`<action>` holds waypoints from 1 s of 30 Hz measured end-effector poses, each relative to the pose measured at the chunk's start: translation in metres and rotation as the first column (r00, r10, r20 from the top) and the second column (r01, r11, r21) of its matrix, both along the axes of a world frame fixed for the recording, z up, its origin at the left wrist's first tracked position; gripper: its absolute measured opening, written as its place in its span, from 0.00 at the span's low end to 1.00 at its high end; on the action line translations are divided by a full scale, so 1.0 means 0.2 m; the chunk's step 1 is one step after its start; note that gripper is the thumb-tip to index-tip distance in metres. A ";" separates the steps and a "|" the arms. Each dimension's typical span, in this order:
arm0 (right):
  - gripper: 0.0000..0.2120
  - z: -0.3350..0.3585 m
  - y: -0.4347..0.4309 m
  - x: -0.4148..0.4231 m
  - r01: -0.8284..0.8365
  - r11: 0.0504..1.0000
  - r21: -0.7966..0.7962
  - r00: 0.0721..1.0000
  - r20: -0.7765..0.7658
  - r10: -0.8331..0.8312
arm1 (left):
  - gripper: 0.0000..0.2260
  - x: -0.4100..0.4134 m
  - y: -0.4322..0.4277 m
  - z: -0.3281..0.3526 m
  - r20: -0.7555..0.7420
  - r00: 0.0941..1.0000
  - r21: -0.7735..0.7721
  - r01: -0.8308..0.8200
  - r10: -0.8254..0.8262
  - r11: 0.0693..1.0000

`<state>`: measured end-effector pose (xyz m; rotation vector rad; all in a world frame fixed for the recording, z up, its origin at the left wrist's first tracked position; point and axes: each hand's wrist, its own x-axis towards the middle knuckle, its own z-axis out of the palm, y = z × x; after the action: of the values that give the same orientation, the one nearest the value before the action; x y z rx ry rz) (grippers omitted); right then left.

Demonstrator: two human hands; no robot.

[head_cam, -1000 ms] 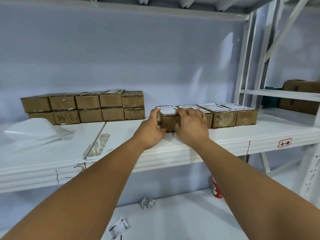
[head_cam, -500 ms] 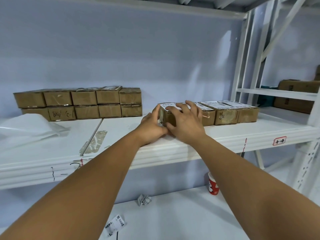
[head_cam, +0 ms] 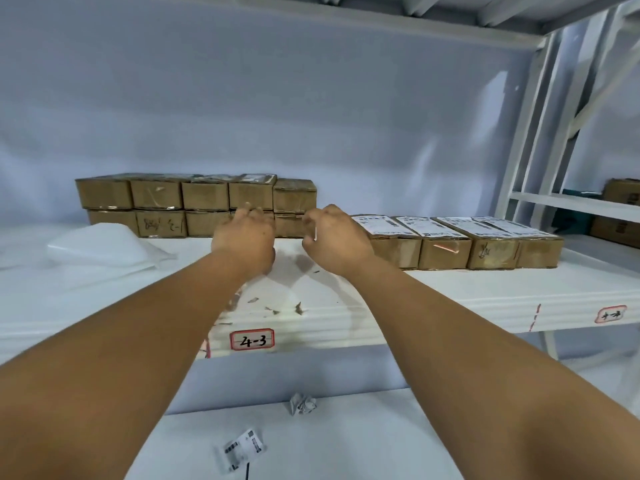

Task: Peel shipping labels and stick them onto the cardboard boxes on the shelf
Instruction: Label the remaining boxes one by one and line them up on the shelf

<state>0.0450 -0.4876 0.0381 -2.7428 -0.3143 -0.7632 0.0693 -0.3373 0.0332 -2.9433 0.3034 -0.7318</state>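
While two hands (head_cam: 244, 239) (head_cam: 337, 239) hover apart, four labelled boxes (head_cam: 446, 244) line the shelf (head_cam: 450, 289).

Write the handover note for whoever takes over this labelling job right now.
Hands: left hand and right hand are both empty, fingers loosely curled, raised in front of the unlabelled stack.
Labelled boxes: four in a row on the right of the shelf, white labels on top.
Unlabelled stack: two tiers at the left rear, with no white labels visible from here.
A loose label lies on the lower shelf.
Done: four boxes.
Left: the stack, probably starting from its right end.
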 end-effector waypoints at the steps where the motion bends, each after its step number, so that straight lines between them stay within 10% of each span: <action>1: 0.18 -0.01 0.03 0.05 0.011 1.000 0.020 1.000 -0.029 -0.010 | 0.24 0.02 0.05 0.00 0.009 1.000 0.015 -0.014 0.014 1.000; 11: 0.41 -0.03 0.19 0.43 0.247 0.964 0.097 0.967 -0.088 -0.239 | 0.24 0.13 0.22 -0.08 0.043 0.998 -0.076 0.039 -0.036 0.996; 30: 0.25 -0.04 0.30 0.72 0.256 0.911 0.322 0.954 0.069 -0.293 | 0.10 0.21 0.23 -0.13 -0.039 0.993 -0.196 0.106 -0.115 0.975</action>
<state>0.1899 -0.4268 0.0301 -2.4736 0.1660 -0.9549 0.1121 -0.2917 0.0065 -3.1546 0.4265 -0.7408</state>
